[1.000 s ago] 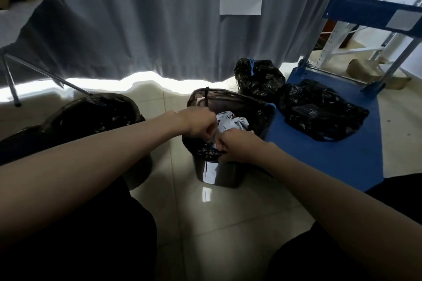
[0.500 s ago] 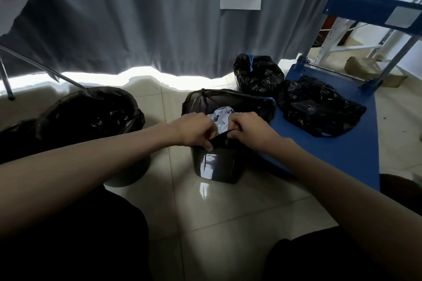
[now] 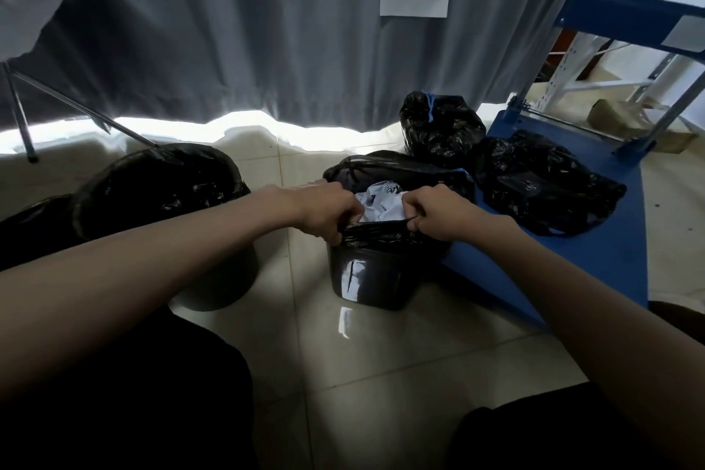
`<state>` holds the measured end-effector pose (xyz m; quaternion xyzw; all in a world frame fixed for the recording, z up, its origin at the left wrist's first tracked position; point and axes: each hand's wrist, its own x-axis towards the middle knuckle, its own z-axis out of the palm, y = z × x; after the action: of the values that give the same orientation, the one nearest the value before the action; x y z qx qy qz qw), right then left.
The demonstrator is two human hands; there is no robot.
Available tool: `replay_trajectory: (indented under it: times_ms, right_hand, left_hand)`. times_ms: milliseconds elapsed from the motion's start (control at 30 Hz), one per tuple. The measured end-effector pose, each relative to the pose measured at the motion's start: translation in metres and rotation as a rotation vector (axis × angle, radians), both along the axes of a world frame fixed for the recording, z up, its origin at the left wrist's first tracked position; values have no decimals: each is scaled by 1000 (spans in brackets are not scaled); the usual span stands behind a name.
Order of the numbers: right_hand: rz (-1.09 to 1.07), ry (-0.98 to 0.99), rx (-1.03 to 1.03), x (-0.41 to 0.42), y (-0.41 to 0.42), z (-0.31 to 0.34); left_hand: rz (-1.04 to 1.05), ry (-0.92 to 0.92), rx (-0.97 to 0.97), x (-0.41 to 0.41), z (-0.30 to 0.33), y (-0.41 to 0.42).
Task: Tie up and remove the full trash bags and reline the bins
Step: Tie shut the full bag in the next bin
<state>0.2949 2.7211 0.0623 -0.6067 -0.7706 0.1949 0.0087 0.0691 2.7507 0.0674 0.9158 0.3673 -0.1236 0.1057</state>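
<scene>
Tiled floor (image 3: 381,374) and a grey curtain (image 3: 229,30) frame the bin (image 3: 366,279) at centre. Both hands, left (image 3: 328,212) and right (image 3: 438,212), grip the bag (image 3: 381,235) rim at its near edge, fingers curled.

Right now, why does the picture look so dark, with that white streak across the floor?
Head view: daylight leaks under the curtain and blows out as a white band, leaving the bin dim with a small glare spot; the wide lens bends the blue cart.
</scene>
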Motion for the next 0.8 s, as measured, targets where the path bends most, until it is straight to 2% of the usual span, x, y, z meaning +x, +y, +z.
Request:
replay_trajectory:
  times_ms: [100,200,333,467,500,567,633,733,800]
  right_hand:
    - [-1,-3,-18,4,3,-2]
    - [-25,143,-19,7,3,-1]
    - [-14,298,21,7,1,6]
    - [63,254,-138,10,-4,13]
    - [94,190,-189,11,-5,13]
    - [149,85,-280,13,-8,12]
    - [141,98,-321,13,-10,12]
    - [36,183,-172,12,-10,14]
    - [-21,194,-52,14,-6,15]
  left_hand:
    - [19,73,-12,-9,7,6]
    - [24,91,-21,-15,11,9]
    - [-45,157,87,-17,15,10]
    - [-77,216,200,-17,24,16]
    - [-63,203,186,-17,26,18]
    - [32,61,83,-15,29,20]
    - [143,-83,54,-12,32,23]
    - [269,-109,237,-12,31,30]
    - [381,-103,293,-15,28,34]
